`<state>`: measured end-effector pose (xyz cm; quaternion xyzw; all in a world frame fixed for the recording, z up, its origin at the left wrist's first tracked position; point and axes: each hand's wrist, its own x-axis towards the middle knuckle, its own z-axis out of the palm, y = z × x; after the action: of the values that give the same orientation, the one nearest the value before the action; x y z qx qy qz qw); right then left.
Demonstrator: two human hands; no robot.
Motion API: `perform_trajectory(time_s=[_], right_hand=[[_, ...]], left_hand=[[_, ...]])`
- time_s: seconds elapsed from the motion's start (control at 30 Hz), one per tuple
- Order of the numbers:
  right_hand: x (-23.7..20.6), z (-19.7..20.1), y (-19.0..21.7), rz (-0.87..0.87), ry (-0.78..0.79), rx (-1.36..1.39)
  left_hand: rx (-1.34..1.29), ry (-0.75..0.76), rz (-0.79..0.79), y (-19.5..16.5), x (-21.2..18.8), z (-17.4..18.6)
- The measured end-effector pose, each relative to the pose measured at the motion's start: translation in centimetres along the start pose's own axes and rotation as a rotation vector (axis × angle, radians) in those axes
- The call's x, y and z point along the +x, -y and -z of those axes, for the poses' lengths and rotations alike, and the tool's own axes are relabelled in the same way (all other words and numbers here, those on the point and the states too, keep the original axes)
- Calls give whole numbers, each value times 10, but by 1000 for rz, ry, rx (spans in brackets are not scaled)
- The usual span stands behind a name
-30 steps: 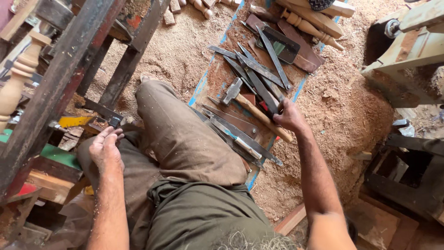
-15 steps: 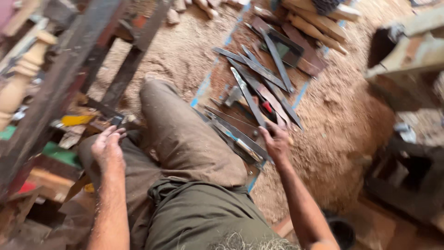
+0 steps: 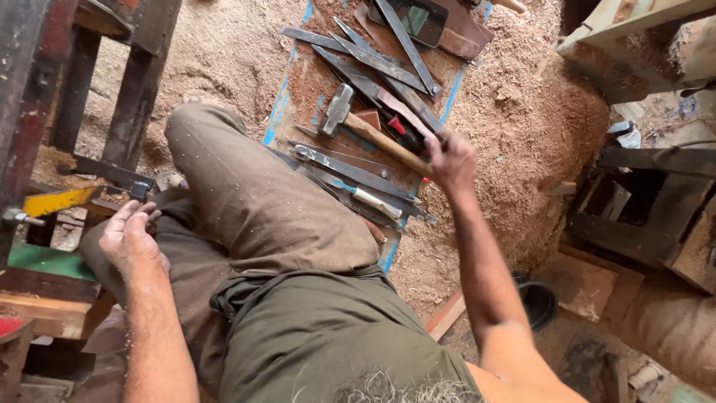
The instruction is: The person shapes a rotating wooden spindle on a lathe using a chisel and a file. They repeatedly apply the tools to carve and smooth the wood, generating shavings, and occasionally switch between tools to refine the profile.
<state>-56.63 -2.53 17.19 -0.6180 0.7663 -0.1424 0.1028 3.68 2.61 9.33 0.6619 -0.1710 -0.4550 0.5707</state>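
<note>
Floor: sawdust (image 3: 522, 112) all around, a board (image 3: 298, 89) laid with long metal blades (image 3: 380, 63).
Right hand (image 3: 450, 158): closed on the wooden handle end of a hammer (image 3: 365, 127) lying on the board.
Left hand (image 3: 130, 239): open, fingers loosely curled, resting at the knee beside a yellow bar (image 3: 56, 200).

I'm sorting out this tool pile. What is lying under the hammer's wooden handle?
The hammer lies on a rusty board, across long flat metal blades. The right hand covers the handle's end, so what lies beneath there is hidden.
</note>
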Motion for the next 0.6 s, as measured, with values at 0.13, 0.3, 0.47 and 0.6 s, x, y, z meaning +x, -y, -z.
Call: perform_trajectory(time_s=[0.13,0.3,0.47,0.6], right_hand=[[48,6,-37,25,39,-324],[61,-4,-85,-309,398,-29],[83,-27,-106,109,-2,-301],[108,-26,-86,-69,-21,-177]], left_hand=[[16,-11,19,9,0,-7],[33,0,45,22,-3,-9],[2,8,-20,38,-4,-16],[45,29,-23,44,-2,-23]])
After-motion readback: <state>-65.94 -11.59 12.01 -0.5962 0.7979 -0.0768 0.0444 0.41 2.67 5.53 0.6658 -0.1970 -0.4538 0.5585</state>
